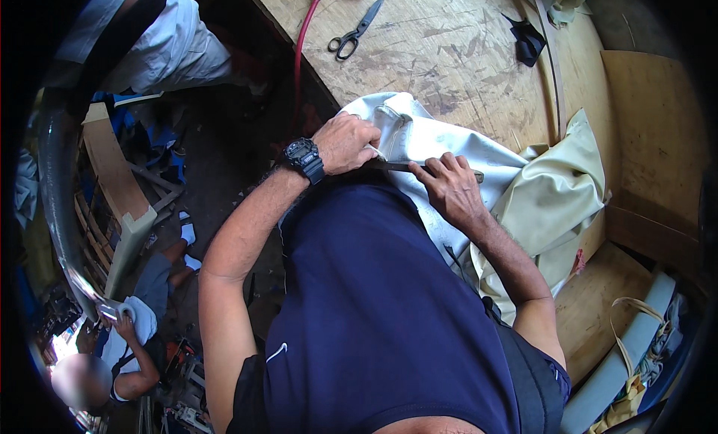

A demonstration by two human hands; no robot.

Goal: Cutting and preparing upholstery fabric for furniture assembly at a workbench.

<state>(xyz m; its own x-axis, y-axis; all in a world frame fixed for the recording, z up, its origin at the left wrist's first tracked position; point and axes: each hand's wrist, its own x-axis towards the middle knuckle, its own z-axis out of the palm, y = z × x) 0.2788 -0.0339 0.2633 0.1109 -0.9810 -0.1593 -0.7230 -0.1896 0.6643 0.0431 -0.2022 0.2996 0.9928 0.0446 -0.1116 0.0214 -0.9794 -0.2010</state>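
We are handling a soft vinyl-like sheet [449,139], silvery white on one side and cream on the other, which is lying rumpled over the near edge of the wooden surface [441,60], against our dark blue shirt [381,284]. Our left hand [348,144] is pinching the sheet near its upper left end, beside a raised fold, and a black wristwatch [304,159] is circling that wrist. Our right hand [451,187] is resting over the middle of the white side, apart from the left, and is grasping a slim dark tool [395,166]. Its narrow end is pointing toward our left fingers, while its handle end is poking out past our right hand; we cannot tell its exact kind. To the right, the cream side is spreading in loose folds.

Farther across the surface, dark-handled scissors [354,32] are lying near a red hose [301,53], and a black scrap [528,42] is sitting at the far right. Beyond our left arm, a co-worker [138,352] is occupying the lower left.
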